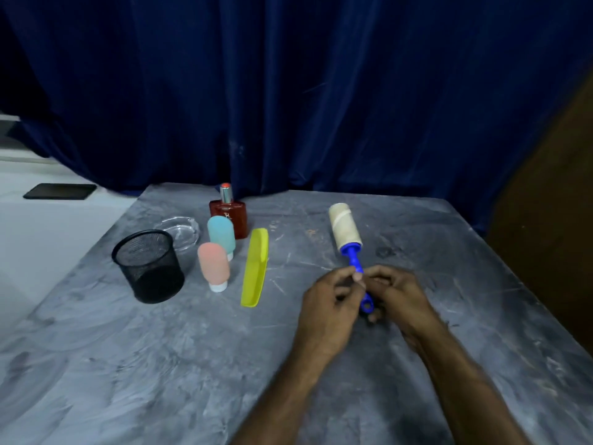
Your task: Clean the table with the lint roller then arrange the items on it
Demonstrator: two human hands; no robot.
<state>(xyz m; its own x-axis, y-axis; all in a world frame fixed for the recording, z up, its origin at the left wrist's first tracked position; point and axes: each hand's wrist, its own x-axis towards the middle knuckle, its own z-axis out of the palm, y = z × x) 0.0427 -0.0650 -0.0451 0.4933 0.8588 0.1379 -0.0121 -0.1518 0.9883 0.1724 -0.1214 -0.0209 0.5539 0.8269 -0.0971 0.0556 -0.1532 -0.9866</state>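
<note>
A lint roller (345, 229) with a cream roll and a blue handle lies tilted on the grey marbled table (160, 364), roll end pointing away. My right hand (396, 295) curls around the lower handle. My left hand (330, 303) pinches the handle from the left, fingertips touching it. To the left stand a black mesh cup (148, 266), a clear glass ashtray (179, 232), a pink squeeze bottle (213, 266), a light-blue squeeze bottle (221, 234) and a red perfume bottle (229, 213). A yellow-green comb (255, 268) lies flat beside them.
A dark blue curtain (305, 91) hangs behind the table's far edge. A black phone (60, 191) lies on a white surface at the far left. A brown panel (552, 236) stands to the right. Scratches and dust marks show on the table around the roller.
</note>
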